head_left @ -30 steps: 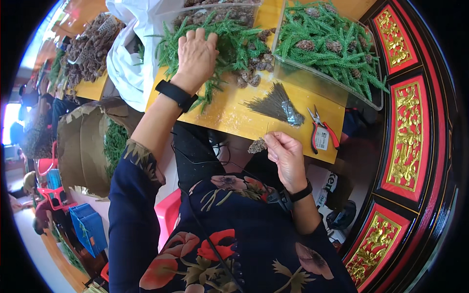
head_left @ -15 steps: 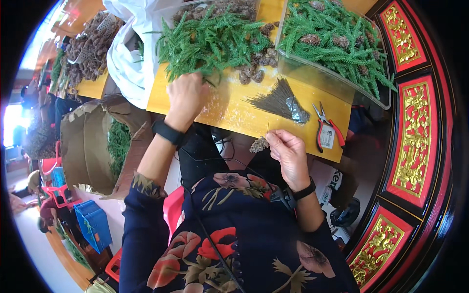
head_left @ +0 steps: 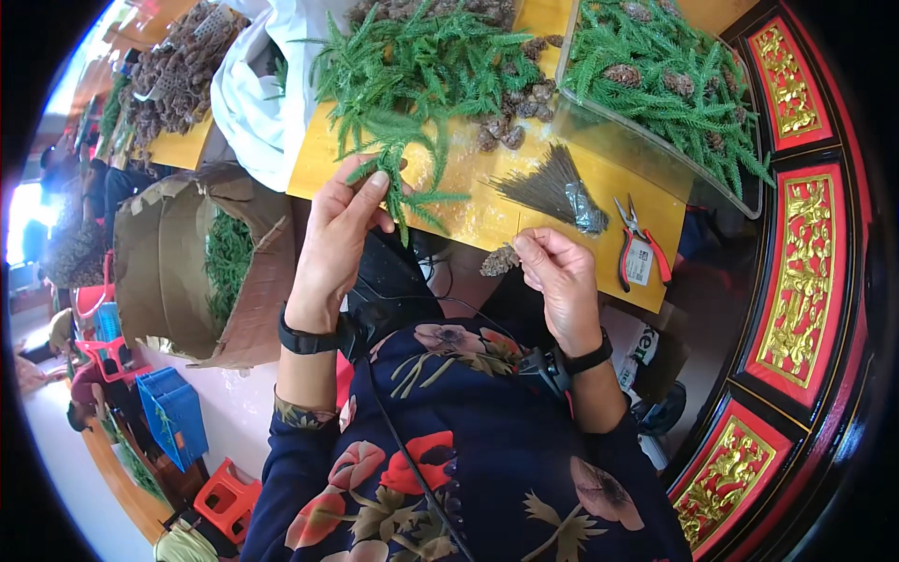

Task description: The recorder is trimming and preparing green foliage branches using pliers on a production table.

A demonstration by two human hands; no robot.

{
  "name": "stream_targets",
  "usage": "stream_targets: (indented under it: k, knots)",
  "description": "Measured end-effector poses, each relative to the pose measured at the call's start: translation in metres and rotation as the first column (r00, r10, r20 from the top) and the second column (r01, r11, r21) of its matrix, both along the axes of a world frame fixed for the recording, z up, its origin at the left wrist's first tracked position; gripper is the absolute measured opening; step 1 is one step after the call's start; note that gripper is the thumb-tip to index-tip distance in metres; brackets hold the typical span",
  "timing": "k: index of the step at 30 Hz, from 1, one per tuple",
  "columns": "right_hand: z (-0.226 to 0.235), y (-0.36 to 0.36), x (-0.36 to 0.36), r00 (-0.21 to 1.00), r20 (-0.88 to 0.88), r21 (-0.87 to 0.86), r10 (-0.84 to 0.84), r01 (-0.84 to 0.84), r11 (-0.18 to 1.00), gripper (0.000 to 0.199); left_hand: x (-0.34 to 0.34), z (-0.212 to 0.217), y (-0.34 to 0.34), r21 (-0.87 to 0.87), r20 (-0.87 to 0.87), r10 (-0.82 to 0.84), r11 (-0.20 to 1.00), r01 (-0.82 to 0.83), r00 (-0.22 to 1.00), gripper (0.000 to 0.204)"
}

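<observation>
Left hand (head_left: 342, 234) is up at centre frame, fingers pressed together on a green fir sprig (head_left: 405, 183) that hangs off the counter's near edge. Right hand (head_left: 560, 281), just right of centre, has fingers pinching a small brown pine cone (head_left: 499, 260) with what looks like a thin wire standing up from it. This reads as the joining step: cone wired, sprig picked. Next, by my judgement, the two need bringing together so the wire can wrap the stem, and that calls for a steady pinch on both.

The yellow counter (head_left: 487, 211) fills the upper middle: a heap of green sprigs (head_left: 421, 56), loose cones (head_left: 510, 108), a bundle of wires (head_left: 552, 183), red-handled pliers (head_left: 637, 244). A clear tray (head_left: 646, 155) of greenery sits upper right. A cardboard box (head_left: 187, 262) holds more sprigs at left; red-and-gold carved panels (head_left: 796, 272) curve down the right.
</observation>
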State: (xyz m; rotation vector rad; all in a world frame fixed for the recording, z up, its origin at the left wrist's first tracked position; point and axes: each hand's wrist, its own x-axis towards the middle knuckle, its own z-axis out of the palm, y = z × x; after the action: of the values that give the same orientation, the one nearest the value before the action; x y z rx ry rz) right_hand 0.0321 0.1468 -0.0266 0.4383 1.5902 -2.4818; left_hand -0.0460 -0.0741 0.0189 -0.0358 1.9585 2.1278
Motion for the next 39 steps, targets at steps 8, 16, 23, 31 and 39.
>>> stream_targets:
  k: [8, 16, 23, 31, 39]
  knots:
    - [0.013, -0.003, -0.012, 0.994, -0.112, 0.128, 0.019, -0.005, 0.992, 0.011, 0.009, 0.002, -0.003, 0.185, 0.087, -0.046, 0.982, 0.029, 0.995, 0.025]
    - [0.018, -0.008, -0.016, 0.989, -0.141, 0.131, 0.043, -0.025, 0.991, 0.009, 0.011, -0.010, -0.013, 0.132, 0.080, 0.016, 0.991, -0.026, 0.997, 0.023]
    - [0.020, -0.006, -0.014, 0.991, -0.117, 0.118, 0.056, -0.043, 0.992, 0.009, 0.013, -0.001, 0.000, 0.114, 0.107, 0.003, 0.993, -0.015, 0.994, 0.028]
    - [0.028, -0.017, -0.022, 0.963, -0.239, 0.280, 0.123, -0.053, 0.959, 0.008, 0.015, -0.001, 0.003, 0.063, 0.088, -0.020, 0.998, 0.015, 0.996, 0.028]
    - [0.036, -0.027, -0.030, 0.948, -0.275, 0.404, 0.161, -0.037, 0.914, 0.008, 0.019, 0.001, 0.009, 0.224, 0.152, 0.021, 0.973, -0.055, 0.988, 0.025]
